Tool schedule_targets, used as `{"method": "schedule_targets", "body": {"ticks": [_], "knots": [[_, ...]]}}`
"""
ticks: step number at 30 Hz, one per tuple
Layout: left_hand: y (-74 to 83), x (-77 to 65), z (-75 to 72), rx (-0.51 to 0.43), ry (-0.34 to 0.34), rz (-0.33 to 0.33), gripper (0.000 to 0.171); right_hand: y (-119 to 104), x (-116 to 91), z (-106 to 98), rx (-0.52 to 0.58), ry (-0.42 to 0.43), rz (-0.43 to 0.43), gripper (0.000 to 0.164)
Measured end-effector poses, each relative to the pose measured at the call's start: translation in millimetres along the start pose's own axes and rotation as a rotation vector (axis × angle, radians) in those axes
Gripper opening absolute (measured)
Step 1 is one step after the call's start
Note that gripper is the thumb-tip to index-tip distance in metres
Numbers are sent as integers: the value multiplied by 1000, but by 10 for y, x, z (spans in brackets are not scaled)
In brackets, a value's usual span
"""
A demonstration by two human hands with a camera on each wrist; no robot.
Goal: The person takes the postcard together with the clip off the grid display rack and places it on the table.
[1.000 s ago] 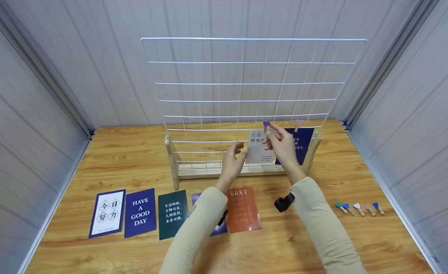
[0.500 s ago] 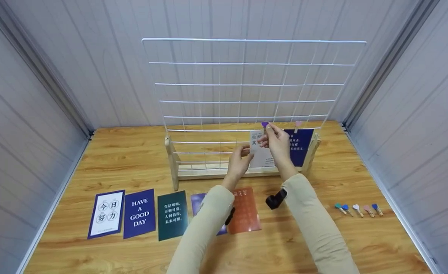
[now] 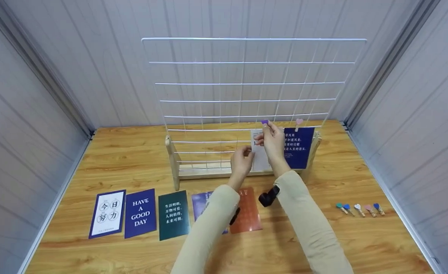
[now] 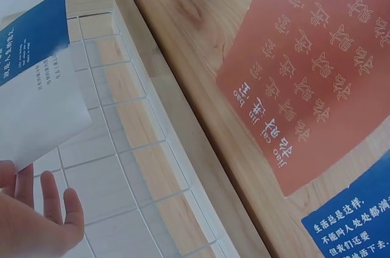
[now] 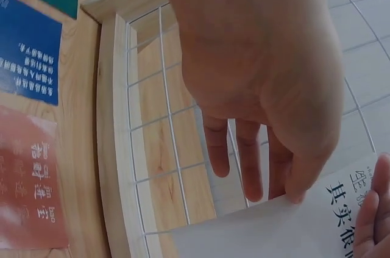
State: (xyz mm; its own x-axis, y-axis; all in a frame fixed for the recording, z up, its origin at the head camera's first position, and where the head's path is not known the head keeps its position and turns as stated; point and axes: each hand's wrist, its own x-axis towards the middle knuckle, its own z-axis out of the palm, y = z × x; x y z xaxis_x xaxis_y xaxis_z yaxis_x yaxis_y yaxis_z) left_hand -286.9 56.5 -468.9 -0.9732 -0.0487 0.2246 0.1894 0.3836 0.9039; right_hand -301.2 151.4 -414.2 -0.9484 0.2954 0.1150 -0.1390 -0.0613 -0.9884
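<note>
My left hand pinches the left edge of a white printed card between thumb and fingers. The card stands upright against the lower part of the white wire grid. At the card's top edge, my right hand pinches a mini clothespin with a purple heart, its wooden legs hidden behind the fingers. Just right of it, a navy card hangs from the grid by a pink-heart clothespin. The right wrist view shows the left thumb and fingertips on the white card's edge.
The grid stands in a wooden base. In front lie a white-and-blue card, a "HAVE A GOOD DAY" card, a green card, a blue card and an orange card. Several heart clothespins lie at right.
The left hand has moved right and taken hold of the card's left edge. The right hand has shifted slightly left and now covers more of the card, with its fingers around the purple-heart clothespin.
</note>
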Motion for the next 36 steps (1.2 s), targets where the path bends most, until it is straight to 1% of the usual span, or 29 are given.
{"method": "schedule_targets", "body": {"ticks": [5, 8, 9, 14, 15, 16, 21, 26, 28, 33, 36], "knots": [[18, 10, -8, 32, 18, -9, 12, -20, 12, 26, 43, 60, 4, 32], [28, 12, -26, 52, 23, -9, 13, -26, 23, 37, 100, 85, 14, 30], [29, 13, -31, 57, 24, -7, 13, 47, 82, 17, 143, 74, 15, 28], [40, 20, -45, 70, 24, -15, 13, 43, 114, 6, 210, 83, 54, 22], [40, 20, -46, 71, 23, -17, 13, 46, 121, 4, 215, 86, 58, 22], [42, 20, -47, 71, 22, -18, 13, -28, 70, 21, 197, 101, 66, 24], [28, 13, -48, 53, 7, -34, 13, -29, 74, 20, 246, 102, 103, 26], [4, -2, -51, 62, -6, -49, 13, -29, 78, 23, 264, 121, 118, 17], [-6, -8, -50, 71, -1, -33, 12, -27, 83, 23, 264, 128, 117, 14], [-18, -26, -41, 70, 4, -2, 11, -9, 91, 10, 282, 114, 113, 20], [-22, -47, -31, 62, -7, -5, 11, 1, 89, -6, 277, 96, 112, 25]]}}
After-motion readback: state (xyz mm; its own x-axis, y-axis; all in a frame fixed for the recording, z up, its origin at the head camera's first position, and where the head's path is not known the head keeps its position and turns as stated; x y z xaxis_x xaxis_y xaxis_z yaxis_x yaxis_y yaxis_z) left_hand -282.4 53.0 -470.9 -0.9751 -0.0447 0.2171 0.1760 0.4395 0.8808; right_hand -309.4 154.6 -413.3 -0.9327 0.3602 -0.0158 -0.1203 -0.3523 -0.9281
